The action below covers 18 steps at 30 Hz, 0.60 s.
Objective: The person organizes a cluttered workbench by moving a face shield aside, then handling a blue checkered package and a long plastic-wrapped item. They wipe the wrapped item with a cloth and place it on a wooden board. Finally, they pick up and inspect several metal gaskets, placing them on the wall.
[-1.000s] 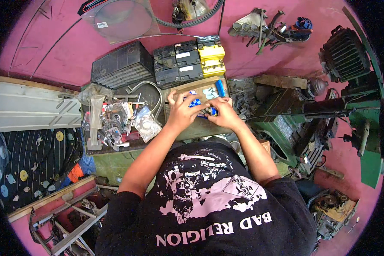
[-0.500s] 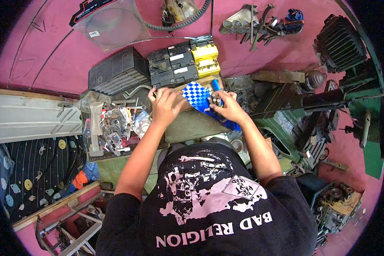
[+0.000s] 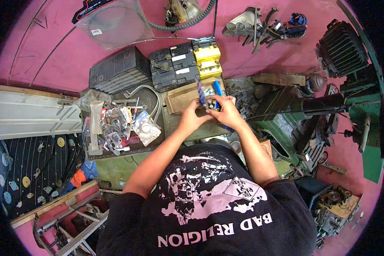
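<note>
Both my hands meet over a cluttered workbench. My left hand (image 3: 191,119) and my right hand (image 3: 224,112) grip a small blue and white checked package (image 3: 203,93) between them, held upright on its edge. A small dark metal part sits between my fingers at the package's foot. Under my hands lies a brown cardboard box (image 3: 179,99) on the green bench top.
Black battery-like blocks (image 3: 119,70) and a yellow-topped one (image 3: 207,56) stand behind the box. A tray of gaskets and metal parts (image 3: 119,128) lies to the left. A dark green machine (image 3: 303,111) stands at right, and a grey metal sheet (image 3: 30,115) at left.
The blue checked package has turned from lying flat and open-faced to standing on edge. My hands have shifted slightly right and closer together around it.
</note>
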Motion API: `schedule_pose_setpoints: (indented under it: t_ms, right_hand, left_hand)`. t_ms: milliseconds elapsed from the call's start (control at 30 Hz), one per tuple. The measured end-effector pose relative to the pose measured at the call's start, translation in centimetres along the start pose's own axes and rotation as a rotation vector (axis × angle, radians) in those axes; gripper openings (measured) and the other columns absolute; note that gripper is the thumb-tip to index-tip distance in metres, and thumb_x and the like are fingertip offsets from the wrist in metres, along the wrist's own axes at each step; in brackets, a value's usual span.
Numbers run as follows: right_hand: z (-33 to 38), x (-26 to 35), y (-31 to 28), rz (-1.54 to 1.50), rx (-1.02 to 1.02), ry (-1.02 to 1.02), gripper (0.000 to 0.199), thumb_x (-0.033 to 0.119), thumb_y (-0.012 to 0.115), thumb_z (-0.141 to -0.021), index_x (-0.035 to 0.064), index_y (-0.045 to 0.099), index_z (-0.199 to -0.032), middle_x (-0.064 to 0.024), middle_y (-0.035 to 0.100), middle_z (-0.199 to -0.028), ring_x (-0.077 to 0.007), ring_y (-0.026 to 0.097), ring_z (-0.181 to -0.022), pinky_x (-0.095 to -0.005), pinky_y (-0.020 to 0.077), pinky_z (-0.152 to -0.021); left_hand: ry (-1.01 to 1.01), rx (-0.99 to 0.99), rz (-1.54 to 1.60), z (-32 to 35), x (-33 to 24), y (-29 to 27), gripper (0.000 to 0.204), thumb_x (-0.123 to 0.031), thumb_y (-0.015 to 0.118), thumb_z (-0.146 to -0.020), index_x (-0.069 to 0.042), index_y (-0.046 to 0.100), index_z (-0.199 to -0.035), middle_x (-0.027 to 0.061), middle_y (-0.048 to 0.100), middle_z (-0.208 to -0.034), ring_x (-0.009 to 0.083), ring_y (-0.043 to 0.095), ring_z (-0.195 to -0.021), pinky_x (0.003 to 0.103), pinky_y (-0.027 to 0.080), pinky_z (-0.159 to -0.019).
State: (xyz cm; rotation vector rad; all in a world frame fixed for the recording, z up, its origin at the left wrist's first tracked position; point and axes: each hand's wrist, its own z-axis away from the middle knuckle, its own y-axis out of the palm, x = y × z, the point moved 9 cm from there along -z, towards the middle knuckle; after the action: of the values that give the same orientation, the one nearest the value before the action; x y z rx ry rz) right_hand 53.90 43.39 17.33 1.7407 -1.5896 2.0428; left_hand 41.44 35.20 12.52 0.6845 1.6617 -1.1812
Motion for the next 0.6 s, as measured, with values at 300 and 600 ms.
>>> schedule_pose_setpoints:
  t_ms: [300, 600]
  right_hand:
    - [0.7, 0.2, -1.2, 0.099, -0.051, 0.006, 0.035, 0.027, 0.077, -0.081, 0.0142, 0.068, -0.113, -0.0105, 0.070, -0.097, -0.0302, 0.063, -0.098, -0.0466, 0.0324, -0.099]
    - [0.4, 1.6, -2.0, 0.229, -0.172, 0.040, 0.033, 0.027, 0.082, -0.073, 0.0122, 0.072, -0.101, -0.0055, 0.072, -0.095, -0.0264, 0.061, -0.100, -0.0459, 0.0341, -0.094]
  left_hand:
    - [-0.229, 0.204, 0.049, -0.4, 2.3, 1.9, 0.021, -0.017, 0.070, -0.089, 0.000, 0.070, -0.101, 0.0146, 0.075, -0.089, 0.0176, 0.070, -0.080, 0.035, 0.053, -0.075]
    - [0.068, 0.018, 0.001, -0.8, 0.1, -0.3, 0.016, -0.010, 0.065, -0.090, 0.002, 0.066, -0.080, 0.0153, 0.068, -0.069, 0.0235, 0.068, -0.062, 0.037, 0.050, -0.060]
